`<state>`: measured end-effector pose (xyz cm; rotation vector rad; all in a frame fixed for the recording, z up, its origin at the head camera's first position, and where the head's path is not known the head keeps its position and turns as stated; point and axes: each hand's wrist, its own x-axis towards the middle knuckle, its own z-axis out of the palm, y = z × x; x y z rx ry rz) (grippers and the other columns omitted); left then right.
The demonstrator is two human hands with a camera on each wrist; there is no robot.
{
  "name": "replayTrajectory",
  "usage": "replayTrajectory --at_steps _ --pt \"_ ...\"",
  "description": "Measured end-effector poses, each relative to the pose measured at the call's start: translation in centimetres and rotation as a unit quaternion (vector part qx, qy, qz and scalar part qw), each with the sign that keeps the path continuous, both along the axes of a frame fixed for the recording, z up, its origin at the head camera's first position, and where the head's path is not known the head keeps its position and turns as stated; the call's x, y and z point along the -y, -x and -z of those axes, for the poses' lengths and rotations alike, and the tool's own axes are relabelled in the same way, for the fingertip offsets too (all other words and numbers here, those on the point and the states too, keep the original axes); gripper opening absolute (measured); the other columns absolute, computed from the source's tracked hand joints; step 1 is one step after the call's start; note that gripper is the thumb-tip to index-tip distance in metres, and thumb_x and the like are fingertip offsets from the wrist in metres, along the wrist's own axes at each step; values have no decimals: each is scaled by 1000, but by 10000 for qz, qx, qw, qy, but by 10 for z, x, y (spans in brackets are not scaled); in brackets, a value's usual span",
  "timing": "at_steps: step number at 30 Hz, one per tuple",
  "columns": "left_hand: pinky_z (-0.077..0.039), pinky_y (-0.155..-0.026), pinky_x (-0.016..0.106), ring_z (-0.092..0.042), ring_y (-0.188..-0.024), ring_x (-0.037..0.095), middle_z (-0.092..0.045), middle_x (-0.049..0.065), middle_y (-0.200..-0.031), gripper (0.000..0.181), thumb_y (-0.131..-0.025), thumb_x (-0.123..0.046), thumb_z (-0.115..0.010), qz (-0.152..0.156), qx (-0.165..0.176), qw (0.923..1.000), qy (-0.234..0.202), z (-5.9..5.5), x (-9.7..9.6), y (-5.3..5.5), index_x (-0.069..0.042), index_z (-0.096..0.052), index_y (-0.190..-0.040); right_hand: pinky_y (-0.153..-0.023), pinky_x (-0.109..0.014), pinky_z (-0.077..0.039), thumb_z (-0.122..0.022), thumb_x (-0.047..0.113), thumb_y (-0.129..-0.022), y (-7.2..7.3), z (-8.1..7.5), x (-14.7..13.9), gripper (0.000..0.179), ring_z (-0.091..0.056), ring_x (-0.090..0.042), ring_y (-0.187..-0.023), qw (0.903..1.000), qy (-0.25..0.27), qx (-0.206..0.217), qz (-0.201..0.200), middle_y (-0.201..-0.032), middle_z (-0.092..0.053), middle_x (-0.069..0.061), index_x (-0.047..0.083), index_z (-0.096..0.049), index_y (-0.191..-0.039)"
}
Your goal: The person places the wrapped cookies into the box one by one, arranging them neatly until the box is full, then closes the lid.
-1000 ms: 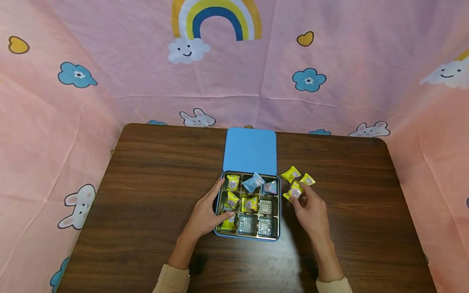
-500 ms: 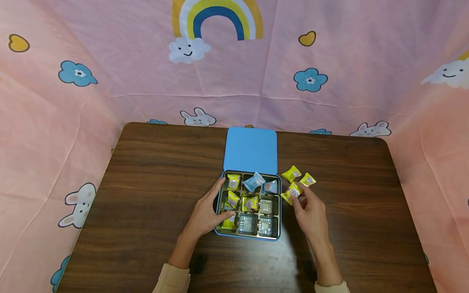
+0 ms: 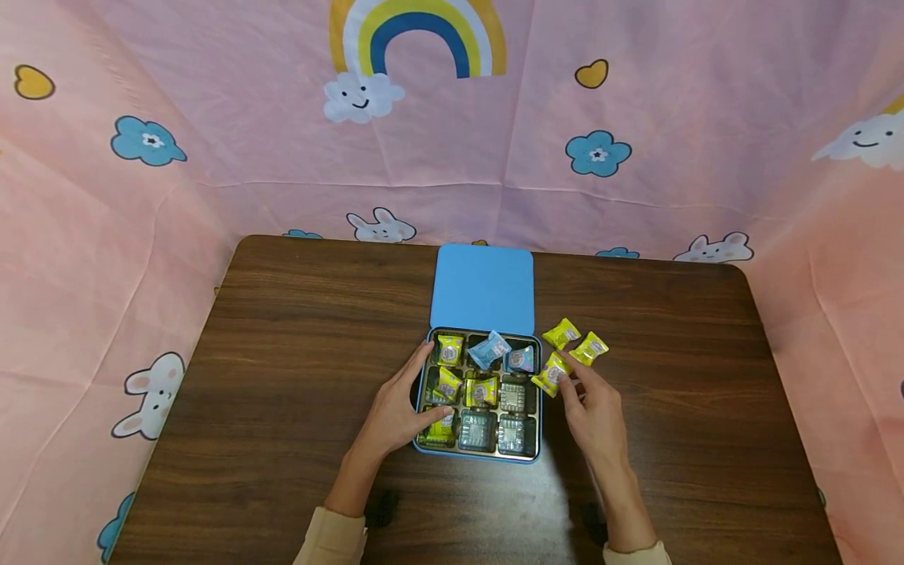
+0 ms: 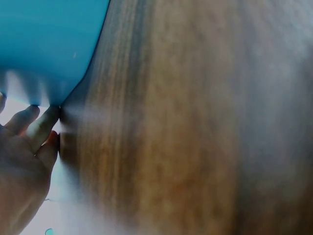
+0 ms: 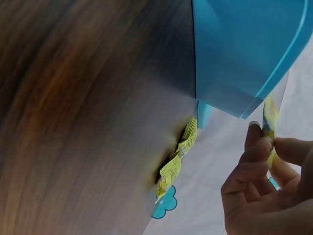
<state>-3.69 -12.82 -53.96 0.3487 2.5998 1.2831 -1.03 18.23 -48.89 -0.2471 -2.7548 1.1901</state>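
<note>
A blue hinged tin (image 3: 477,458) lies open, its tray divided into small compartments. Wrapped yellow candies fill the left column and the middle one (image 3: 481,391); two blue candies (image 3: 520,359) are at the back. My left hand (image 3: 392,416) rests along the tin's left side, thumb over the front left compartment; in the left wrist view its fingertips touch the blue wall (image 4: 44,44). My right hand (image 3: 595,408) pinches a yellow candy (image 3: 551,374) between thumb and fingers, beside the tin's right rim. In the right wrist view this candy (image 5: 269,115) is raised off the table.
Two more yellow candies (image 3: 561,333) (image 5: 168,176) lie on the dark wood table (image 3: 692,408) right of the tin. The blue lid (image 3: 483,289) lies folded back behind it. A pink patterned cloth (image 3: 452,157) hangs behind and at both sides.
My right hand has lifted the yellow candy and moved it left, up to the tin's right edge. The left hand and the tin have stayed in place.
</note>
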Motion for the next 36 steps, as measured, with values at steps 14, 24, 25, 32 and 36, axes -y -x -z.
replayTrajectory --at_steps 14,24,25,32,36 --pt "-39 -102 63 -32 -145 31 -19 -9 -164 102 -81 -41 -83 46 -17 10000 -81 -1 0 -1 -40 -17 -159 -56 -24 -53 -73 8 -91 2 0 10 15 -65 -9 -65 9993 181 -329 -52 -90 -72 0 12 -79 -104" --pt "-39 -101 64 -32 -144 32 -19 -8 -164 102 -81 -44 -82 43 -34 9999 -102 1 1 -1 -39 -17 -159 -62 -29 -55 -73 10 -90 1 2 10 15 -66 -10 -69 9996 -46 -279 -39 -91 -72 0 14 -79 -104" --pt "-39 -101 64 -32 -144 33 -19 -7 -164 102 -81 -45 -81 48 -54 9999 -109 2 1 -1 -39 -17 -159 -63 -30 -55 -73 10 -90 1 2 10 15 -66 -11 -70 9996 -49 -269 -39 -91 -72 0 14 -78 -104" --pt "-39 -102 64 -31 -145 31 -18 -9 -164 101 -82 -44 -81 44 11 9999 -134 1 1 -1 -39 -17 -159 -63 -29 -55 -73 10 -90 1 4 8 15 -66 -12 -70 9995 -33 -291 -75 -89 -72 0 13 -78 -104" --pt "-38 -103 63 -30 -145 30 -18 -10 -164 101 -81 -46 -81 31 64 9999 -111 3 1 -1 -41 -16 -159 -63 -31 -55 -76 10 -88 3 5 2 15 -66 -12 -70 9993 -151 -352 -37 -85 -70 0 12 -78 -103"
